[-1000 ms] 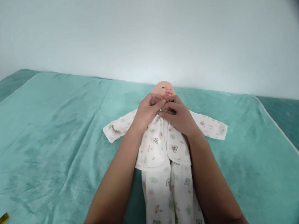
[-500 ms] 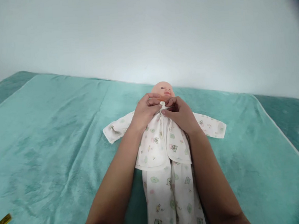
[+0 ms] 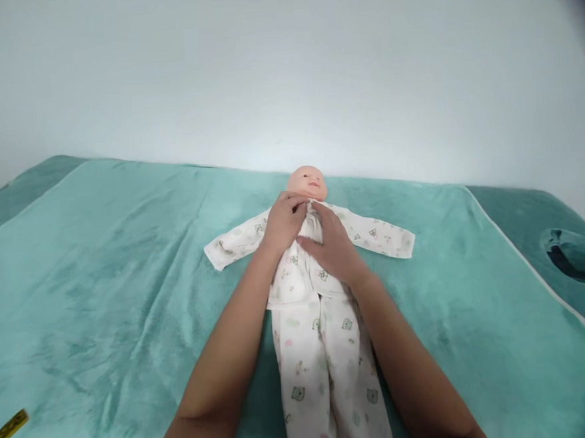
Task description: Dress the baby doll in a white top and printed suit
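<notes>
A baby doll (image 3: 307, 183) lies on its back, its head toward the wall. It wears a white printed baby jacket (image 3: 292, 272), sleeves stretched out to both sides, and matching trousers (image 3: 302, 358). At the neckline, the bent fingers of my left hand (image 3: 283, 221) are closed on the jacket's collar edge; the fingertips are partly hidden. My right hand (image 3: 333, 239) rests over the jacket's chest, thumb spread away from the fingers, fingertips near the collar. Between the hands the front gathers in small folds.
A teal blanket (image 3: 105, 259) with some creases spreads under the doll. Behind it stands a white wall (image 3: 272, 67). A clear object with a dark strip (image 3: 578, 256) lies at the right, and a yellow tape strip (image 3: 7, 432) shows at the lower left.
My right hand has moved from pinching at the collar to lying lower on the jacket's front, its thumb spread. My left hand stays at the neckline. The view has shifted slightly.
</notes>
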A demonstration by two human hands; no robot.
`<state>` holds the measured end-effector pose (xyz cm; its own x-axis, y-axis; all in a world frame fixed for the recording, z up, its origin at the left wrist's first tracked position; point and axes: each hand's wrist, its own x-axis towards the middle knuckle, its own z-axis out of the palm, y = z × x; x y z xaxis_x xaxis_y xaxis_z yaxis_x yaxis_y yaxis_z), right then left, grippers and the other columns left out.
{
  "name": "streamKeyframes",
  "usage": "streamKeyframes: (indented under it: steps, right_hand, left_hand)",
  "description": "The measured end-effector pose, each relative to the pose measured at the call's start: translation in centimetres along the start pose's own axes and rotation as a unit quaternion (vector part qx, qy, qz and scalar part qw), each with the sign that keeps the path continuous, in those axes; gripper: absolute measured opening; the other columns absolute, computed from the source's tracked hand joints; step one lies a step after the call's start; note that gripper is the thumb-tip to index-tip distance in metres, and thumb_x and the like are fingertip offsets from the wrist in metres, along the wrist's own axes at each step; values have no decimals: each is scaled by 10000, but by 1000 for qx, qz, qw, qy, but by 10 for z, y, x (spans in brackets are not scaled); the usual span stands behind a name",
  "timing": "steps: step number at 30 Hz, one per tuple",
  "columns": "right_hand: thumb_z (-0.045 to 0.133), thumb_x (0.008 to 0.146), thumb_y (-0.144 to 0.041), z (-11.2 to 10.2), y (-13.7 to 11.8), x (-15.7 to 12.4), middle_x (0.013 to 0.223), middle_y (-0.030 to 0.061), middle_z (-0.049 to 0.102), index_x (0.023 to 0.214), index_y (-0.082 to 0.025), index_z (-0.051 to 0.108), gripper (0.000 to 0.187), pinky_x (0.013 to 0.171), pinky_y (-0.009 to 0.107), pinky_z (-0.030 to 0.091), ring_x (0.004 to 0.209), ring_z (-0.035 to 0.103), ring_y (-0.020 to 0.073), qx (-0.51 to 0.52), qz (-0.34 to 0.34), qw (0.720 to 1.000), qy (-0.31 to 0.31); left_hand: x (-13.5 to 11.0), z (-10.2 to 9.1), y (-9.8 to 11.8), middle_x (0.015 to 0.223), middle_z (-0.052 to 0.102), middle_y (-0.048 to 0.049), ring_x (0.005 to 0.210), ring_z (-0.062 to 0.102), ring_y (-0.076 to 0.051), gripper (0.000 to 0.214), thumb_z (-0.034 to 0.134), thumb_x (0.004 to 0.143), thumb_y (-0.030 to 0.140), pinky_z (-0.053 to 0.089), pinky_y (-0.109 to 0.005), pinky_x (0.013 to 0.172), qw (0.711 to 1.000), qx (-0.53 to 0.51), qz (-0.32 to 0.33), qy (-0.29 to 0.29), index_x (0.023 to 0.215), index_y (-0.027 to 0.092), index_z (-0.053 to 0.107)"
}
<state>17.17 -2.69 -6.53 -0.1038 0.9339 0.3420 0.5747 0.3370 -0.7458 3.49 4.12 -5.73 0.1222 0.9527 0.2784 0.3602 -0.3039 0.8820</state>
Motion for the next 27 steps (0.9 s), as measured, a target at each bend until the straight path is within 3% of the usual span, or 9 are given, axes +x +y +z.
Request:
streamKeyframes:
  steps: [3,6,8,11,16,19,22,27]
  right_hand:
    - [688,812,-334,0,6,-7,1406,130,505,1338,-212,459,586,1140,468,373,1351,435,273,-2,24,999,48]
    - [661,824,-334,1,2,-13,1204,118,577,1134,-215,540,354,999,437,456,1181,520,271,-47,36,991,118]
    - [612,861,-339,1,-4,-15,1047,92,595,1013,-219,553,203,863,391,476,1011,562,251,-87,41,987,131]
    - [520,912,-304,-2,-10,-12,892,48,592,941,-223,563,96,720,335,425,812,555,207,-127,40,987,89]
    - [510,891,-260,-25,-10,-4,697,-14,549,783,-229,537,115,617,300,329,641,477,156,-130,73,989,7]
    - [537,885,-296,-44,-12,-3,626,-35,524,681,-220,494,222,580,282,315,594,442,132,-67,103,991,-49]
    - [563,887,-357,-55,-13,-2,624,-39,542,707,-220,556,226,557,265,344,581,459,123,40,150,984,-82]
    - [645,852,-403,-51,-1,1,669,-32,584,857,-222,663,183,581,257,434,608,548,126,194,194,958,-84]
  left_hand:
    - [-5,-1,-2,1073,623,-63,898,591,-163,196,561,853,179,472,-322,885,999,-33,4,0,971,189,717]
    - [-7,-2,-3,1049,635,-48,860,572,-150,203,548,831,158,456,-303,852,997,-77,5,-11,938,193,716]
    - [-6,-2,-2,1039,653,-34,854,571,-144,225,528,806,126,447,-293,842,995,-99,3,-11,906,198,716]
    - [-3,1,1,982,674,-14,822,571,-141,231,537,777,117,446,-282,806,993,-119,-21,14,902,206,711]
    - [-3,0,12,810,622,11,731,541,-135,129,587,816,207,435,-271,716,988,-125,-68,62,923,209,660]
    - [-11,-8,22,757,589,19,703,514,-136,63,610,836,259,413,-272,674,995,-67,-79,-10,864,210,638]
    - [-21,-18,30,731,560,21,680,481,-131,129,590,877,317,381,-276,641,992,-32,-64,-100,826,208,638]
    - [-29,-24,28,761,542,11,693,465,-130,133,590,886,310,368,-276,629,990,-9,-25,-137,824,205,643]
